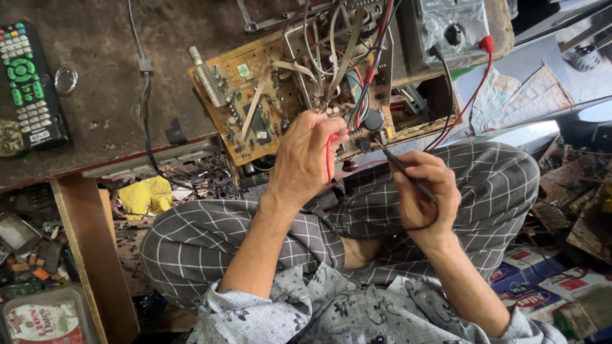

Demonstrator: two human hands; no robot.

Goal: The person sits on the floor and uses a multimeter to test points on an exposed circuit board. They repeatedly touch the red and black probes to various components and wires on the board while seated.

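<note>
Sleeves nearest us | left hand [306,156] grip closed on red probe [329,159] at circuit board [280,95], surface edge | right hand [426,194] pinches black probe [408,172] | we fear a slipped tip bridging joints

You're sitting at a low, dark, stained counter [95,95] with a worn edge strip along its front. A bare wooden leg [89,248] props it at left. A TV remote control [29,83] with green buttons lies at far left on the counter, a coil of solder wire [65,79] just beside it. A black cable [145,102] runs down across the top. Under the counter: a tangle of wires [204,175] and a yellow rag [146,194]. Left floor is scrap parts and a plastic container [44,315]. Right side: cardboard boxes [542,286], old boards. Light is even, brighter at top right.
</note>
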